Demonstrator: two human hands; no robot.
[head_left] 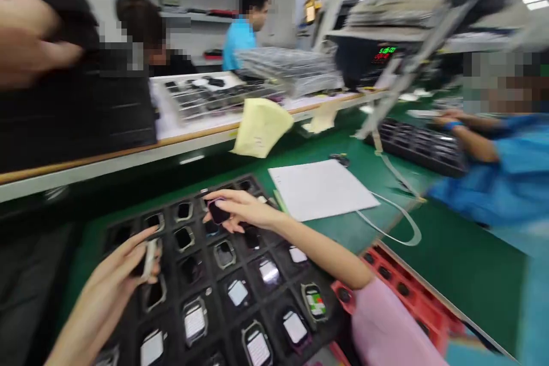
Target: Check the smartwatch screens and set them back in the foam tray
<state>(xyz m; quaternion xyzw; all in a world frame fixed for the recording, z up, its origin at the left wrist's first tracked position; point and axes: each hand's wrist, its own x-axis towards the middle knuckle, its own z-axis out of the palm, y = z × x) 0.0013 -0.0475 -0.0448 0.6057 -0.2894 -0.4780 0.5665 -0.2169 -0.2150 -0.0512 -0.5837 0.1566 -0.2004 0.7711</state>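
Watch bodies (237,293) are lying face up in the pockets of a black tray (206,283), low and centre in the head view. At about twelve o'clock of this tray, the right hand (246,211) is pinching a dark watch body (218,211) between thumb and fingertips, close over the far pockets. Its forearm is coming in from five o'clock in a pink sleeve (386,326), with the wrist nearly straight. At nine o'clock, the left hand (115,274) is grasping a pale watch body (149,257) by its edges, with the fingers stretched long and pointing toward two o'clock.

Judging from this, both hands are handling single pieces over the tray. Whether a piece is being taken out or put in, one cannot tell. Setting either piece down would be calling for an empty pocket under it and a flat, squared approach.

A white sheet (321,189) is lying on the green mat (450,263) at two o'clock of the tray, and a red tray (398,286) is sitting at four o'clock.
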